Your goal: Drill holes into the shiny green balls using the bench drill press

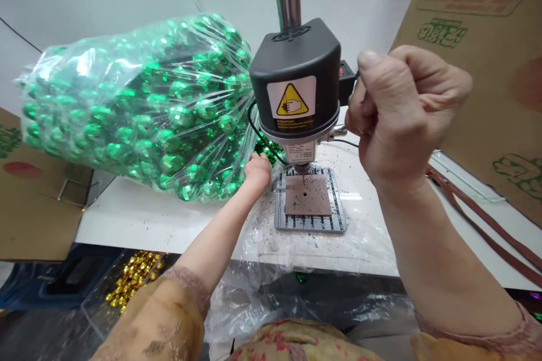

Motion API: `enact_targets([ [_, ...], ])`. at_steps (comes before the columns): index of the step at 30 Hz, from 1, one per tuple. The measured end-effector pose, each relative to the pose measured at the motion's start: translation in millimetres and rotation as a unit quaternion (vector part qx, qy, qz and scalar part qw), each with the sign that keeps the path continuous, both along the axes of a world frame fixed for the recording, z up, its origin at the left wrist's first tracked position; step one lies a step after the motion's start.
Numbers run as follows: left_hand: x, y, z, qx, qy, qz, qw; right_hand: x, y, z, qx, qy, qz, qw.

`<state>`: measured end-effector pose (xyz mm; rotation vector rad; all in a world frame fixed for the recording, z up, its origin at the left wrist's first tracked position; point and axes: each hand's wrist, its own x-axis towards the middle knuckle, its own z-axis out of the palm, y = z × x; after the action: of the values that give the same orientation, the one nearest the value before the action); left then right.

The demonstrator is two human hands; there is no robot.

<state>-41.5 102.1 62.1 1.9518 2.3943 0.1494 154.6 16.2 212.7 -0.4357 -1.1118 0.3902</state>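
Here, the drill [294, 79] stands on the bench [182, 225] with its base [341, 224] set back from the front edge, and a narrow band of bench strewn with dark specks and plastic film [364, 242] lies between. On the base sits a brown pad [313, 206] with a hole, leaving a slotted margin around it. The left hand [257, 170] is just left of the base, at the gathered end of the bag [127, 107], beside loose green beads [271, 150]; its fingertips are hidden, so I cannot tell whether they pinch anything. The right hand [402, 107] is curled into a fist beside the drill's right side, raised above the bench; whether it grips a lever I cannot tell. The bulky bag takes up the left side, while a carton [478, 67] and a brown strap [478, 214] border the right, with white bench showing between base and strap
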Motion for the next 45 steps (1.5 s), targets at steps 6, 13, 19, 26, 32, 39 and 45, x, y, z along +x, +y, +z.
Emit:
enact_targets([
  [6, -9.0, 6.1, -15.5, 0.022, -0.05, -0.015, 0.998, -2.1, -0.4, 0.7, 0.015, 0.005, 0.012, 1.0],
  [13, -27.8, -5.4, -21.8, 0.128, -0.199, -0.091, 0.967, -1.2, -1.2, 0.0, 0.003, 0.004, 0.0, 1.0],
  [19, -18.7, -40.2, -15.9, 0.265, -0.353, -0.14, 0.886, -0.5, 0.2, -1.2, 0.029, 0.019, 0.024, 0.999],
  [26, 0.2, -105.3, -22.1, 0.17, -0.689, -0.053, 0.702, -1.8, 2.5, -1.5, 0.04, 0.033, 0.034, 0.998],
  [32, 13.6, -99.8, -37.0, 0.137, -0.702, -0.057, 0.696, -1.6, 0.5, -1.5, 0.03, 0.025, 0.034, 0.999],
  [39, 17.2, -85.4, -55.4, 0.112, -0.657, -0.156, 0.729, -2.3, 3.1, -4.1, -0.015, -0.019, -0.044, 0.999],
  [45, 17.2, -87.1, -57.7, 0.138, -0.554, -0.225, 0.79, 0.3, 11.0, -9.3, -0.05, -0.029, -0.041, 0.998],
])
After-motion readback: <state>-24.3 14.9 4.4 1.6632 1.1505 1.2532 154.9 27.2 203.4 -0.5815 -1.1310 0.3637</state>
